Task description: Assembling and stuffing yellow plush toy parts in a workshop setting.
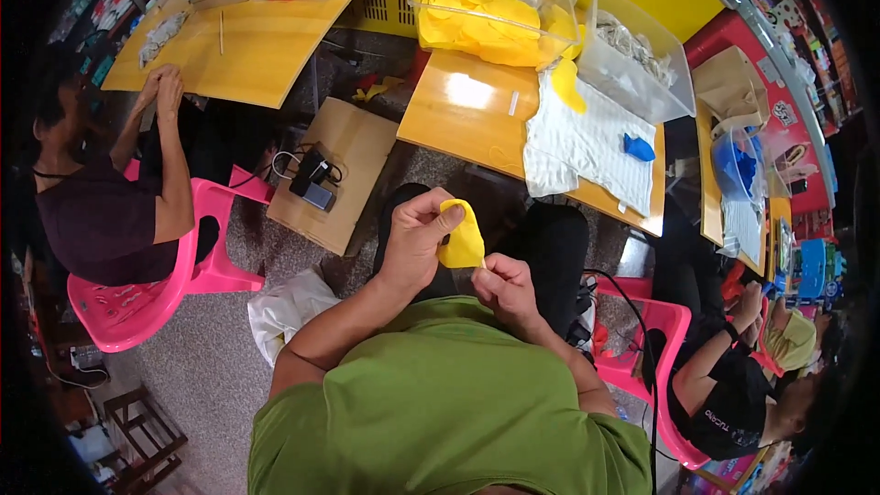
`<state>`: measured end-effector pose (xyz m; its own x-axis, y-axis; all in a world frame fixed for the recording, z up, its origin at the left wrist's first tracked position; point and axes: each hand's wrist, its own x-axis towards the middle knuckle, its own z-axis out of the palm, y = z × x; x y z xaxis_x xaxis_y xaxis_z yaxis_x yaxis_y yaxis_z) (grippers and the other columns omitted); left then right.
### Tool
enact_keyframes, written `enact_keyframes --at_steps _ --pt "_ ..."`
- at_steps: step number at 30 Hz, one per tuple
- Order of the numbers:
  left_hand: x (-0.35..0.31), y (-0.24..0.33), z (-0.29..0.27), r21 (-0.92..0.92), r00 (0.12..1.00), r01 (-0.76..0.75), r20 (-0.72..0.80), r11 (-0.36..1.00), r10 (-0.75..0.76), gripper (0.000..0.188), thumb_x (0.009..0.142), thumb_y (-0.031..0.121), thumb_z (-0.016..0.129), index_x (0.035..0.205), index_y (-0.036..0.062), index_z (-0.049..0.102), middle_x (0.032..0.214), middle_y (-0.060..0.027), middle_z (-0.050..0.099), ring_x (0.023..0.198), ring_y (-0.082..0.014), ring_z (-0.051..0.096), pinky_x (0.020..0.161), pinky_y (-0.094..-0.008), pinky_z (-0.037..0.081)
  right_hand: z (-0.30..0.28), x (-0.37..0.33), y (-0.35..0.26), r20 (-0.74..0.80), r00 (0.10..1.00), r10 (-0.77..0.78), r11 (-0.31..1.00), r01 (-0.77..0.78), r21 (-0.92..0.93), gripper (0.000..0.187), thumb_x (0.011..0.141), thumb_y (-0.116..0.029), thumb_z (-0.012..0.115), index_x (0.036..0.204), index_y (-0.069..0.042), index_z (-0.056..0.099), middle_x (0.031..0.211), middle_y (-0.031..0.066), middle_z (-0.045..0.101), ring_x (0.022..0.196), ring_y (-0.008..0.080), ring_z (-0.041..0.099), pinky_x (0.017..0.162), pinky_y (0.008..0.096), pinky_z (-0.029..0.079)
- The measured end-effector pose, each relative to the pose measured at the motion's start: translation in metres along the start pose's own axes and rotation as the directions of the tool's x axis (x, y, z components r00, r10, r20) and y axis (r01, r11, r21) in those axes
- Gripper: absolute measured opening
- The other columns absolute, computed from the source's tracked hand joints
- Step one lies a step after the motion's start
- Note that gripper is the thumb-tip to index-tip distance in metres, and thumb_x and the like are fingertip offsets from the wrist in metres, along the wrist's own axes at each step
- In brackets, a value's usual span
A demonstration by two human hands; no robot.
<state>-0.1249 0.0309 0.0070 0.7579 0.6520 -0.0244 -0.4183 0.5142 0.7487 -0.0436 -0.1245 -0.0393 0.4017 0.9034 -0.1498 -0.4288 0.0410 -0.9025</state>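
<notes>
Over my lap, my left hand point(420, 234) pinches a yellow petal-shaped piece point(465, 246) near its upper edge, thumb in front. It looks like soft fabric or felt; the exact material I cannot tell. At the piece's lower right corner, my right hand point(506, 289) has thumb and fingers pressed together on its narrow tip. A small pale bit shows there, too small to name. On the table ahead, a clear plastic bin point(431, 37) holds many similar yellow pieces point(481, 14). One more yellow piece point(567, 87) hangs over a white cloth point(596, 147).
A blue piece point(639, 148) lies on the cloth. Beside the yellow bin stands a clear tub point(674, 82) of greyish material. A cardboard sheet point(353, 160) with black adapters point(316, 174) is left of my knees. Co-workers sit on pink chairs point(197, 247) at both sides.
</notes>
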Motion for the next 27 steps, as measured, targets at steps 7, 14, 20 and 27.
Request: enact_keyframes --at_steps 7,14,20,27 --pt "-0.003 0.004 -0.001 0.359 0.994 -0.100 0.073 0.928 0.079 0.016 0.082 0.011 0.068 0.074 0.0019 0.058 0.071 0.0014 0.054 0.065 -0.0041 0.050 0.058 -0.0198 0.040 0.002 -0.001 -0.007 0.006 1.000 -0.024 0.981 0.025 -0.192 0.016 0.090 -0.013 0.055 0.085 0.000 0.061 0.057 -0.0013 0.049 0.045 0.0047 0.037 0.043 0.0198 0.027" --pt "-0.001 -0.001 -0.006 0.427 0.989 -0.143 0.021 0.893 0.148 0.020 0.081 0.010 0.070 0.069 0.0011 0.056 0.069 0.0023 0.049 0.062 -0.0041 0.044 0.056 -0.0206 0.036 0.003 -0.001 -0.008 -0.025 0.999 0.019 0.990 -0.022 -0.139 0.018 0.092 -0.015 0.052 0.086 -0.001 0.061 0.056 -0.0017 0.048 0.045 0.0043 0.036 0.043 0.0201 0.026" --pt "0.004 0.011 0.006 0.361 0.990 -0.132 0.006 0.923 0.139 0.011 0.085 0.009 0.065 0.082 -0.0018 0.065 0.074 -0.0008 0.053 0.069 -0.0058 0.048 0.061 -0.0203 0.038 0.003 -0.001 -0.013 -0.025 0.999 0.023 0.978 -0.028 -0.207 0.019 0.092 -0.014 0.051 0.084 -0.001 0.060 0.055 -0.0022 0.046 0.045 0.0037 0.035 0.043 0.0195 0.025" --pt "-0.001 -0.002 -0.009 0.379 0.968 -0.224 -0.019 0.898 0.250 0.011 0.087 0.005 0.059 0.081 -0.0046 0.061 0.076 -0.0017 0.054 0.069 -0.0081 0.049 0.063 -0.0213 0.039 0.000 -0.005 -0.014 -0.035 0.999 0.033 0.990 -0.037 -0.137 0.019 0.092 -0.014 0.051 0.083 -0.001 0.060 0.056 -0.0035 0.044 0.046 0.0036 0.034 0.043 0.0202 0.024"
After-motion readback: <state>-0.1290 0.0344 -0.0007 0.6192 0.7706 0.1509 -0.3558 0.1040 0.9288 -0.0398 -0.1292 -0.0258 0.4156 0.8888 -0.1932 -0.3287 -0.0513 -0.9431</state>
